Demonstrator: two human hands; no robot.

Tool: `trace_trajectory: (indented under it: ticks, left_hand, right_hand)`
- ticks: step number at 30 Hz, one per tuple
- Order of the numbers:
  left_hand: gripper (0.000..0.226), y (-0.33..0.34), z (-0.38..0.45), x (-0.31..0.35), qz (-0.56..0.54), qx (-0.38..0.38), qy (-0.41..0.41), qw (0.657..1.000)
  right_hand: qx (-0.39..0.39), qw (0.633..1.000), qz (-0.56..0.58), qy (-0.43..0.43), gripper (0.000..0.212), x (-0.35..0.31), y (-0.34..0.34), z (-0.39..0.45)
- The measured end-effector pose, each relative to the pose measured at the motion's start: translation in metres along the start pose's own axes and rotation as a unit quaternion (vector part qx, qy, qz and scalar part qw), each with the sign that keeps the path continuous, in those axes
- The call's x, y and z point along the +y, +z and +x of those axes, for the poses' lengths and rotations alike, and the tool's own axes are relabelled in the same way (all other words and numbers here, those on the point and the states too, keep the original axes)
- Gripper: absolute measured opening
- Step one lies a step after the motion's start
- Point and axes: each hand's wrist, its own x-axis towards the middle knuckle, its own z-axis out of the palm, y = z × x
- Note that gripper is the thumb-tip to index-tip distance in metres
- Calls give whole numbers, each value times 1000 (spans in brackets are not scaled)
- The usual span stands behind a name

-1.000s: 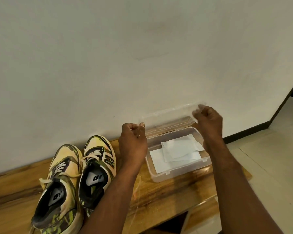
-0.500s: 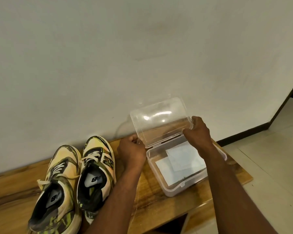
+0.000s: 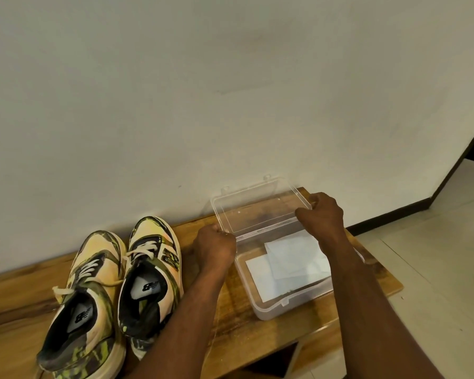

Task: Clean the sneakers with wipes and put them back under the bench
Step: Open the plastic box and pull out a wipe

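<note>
Clear plastic is catching the light at centre right of the frame, where a person is holding back the lid (image 3: 260,207) of a wipe box (image 3: 293,305) on a wooden bench (image 3: 230,324). The left hand (image 3: 215,246) is gripping the lid's lower left corner, fingers curled around its edge; the right hand (image 3: 322,214) is pinching the lid's right edge. The lid is leaning back towards the pale wall (image 3: 230,77), apparently so the opening stays free. Inside, white wipes (image 3: 288,262) are lying flat and loosely overlapped, none lifted out yet. At lower left, the two yellow-and-olive sneakers (image 3: 112,291) are sitting side by side on the bench top, toes to the wall, probably placed there for easy reach while cleaning. They are near the box but not touching it. Wiping looks not yet begun, with the return under the bench to follow.
</note>
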Motion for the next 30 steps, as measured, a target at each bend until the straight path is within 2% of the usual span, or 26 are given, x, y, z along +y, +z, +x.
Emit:
trace_trajectory:
  ticks: [7, 9, 11, 12, 14, 18, 21, 25, 30]
  left_hand:
    - [19, -8, -11, -2, 72, 8, 32, 997]
    - [20, -6, -19, 0, 98, 51, 83, 990]
    - [35, -2, -28, 3, 94, 97, 157, 978]
    - [40, 0, -33, 6, 87, 106, 192, 972]
    - [36, 7, -41, 12, 73, 80, 235, 966]
    - [12, 27, -51, 20, 126, -26, 220, 967]
    - [19, 39, -53, 25, 211, -66, 194, 956]
    - [28, 50, -46, 32, 293, -72, 174, 937]
    - [28, 62, -40, 37, 333, -49, 168, 927]
  right_hand:
    - [24, 999, -16, -18, 39, -2, -2, -2]
    - [55, 997, -33, -34, 36, -5, -4, -4]
    - [98, 994, -40, -33, 29, -7, -9, -5]
    - [109, 993, -42, -23, 24, -7, -13, -3]
    - [87, 995, -55, 13, 13, -6, -20, 1]
    - [-8, 986, -154, 71, 18, 0, -26, 1]
    - [-18, 979, -196, 52, 16, 7, -18, -3]
    - [-18, 970, -241, 9, 25, 14, -1, -10]
    - [18, 966, -258, -8, 32, 22, 14, -11]
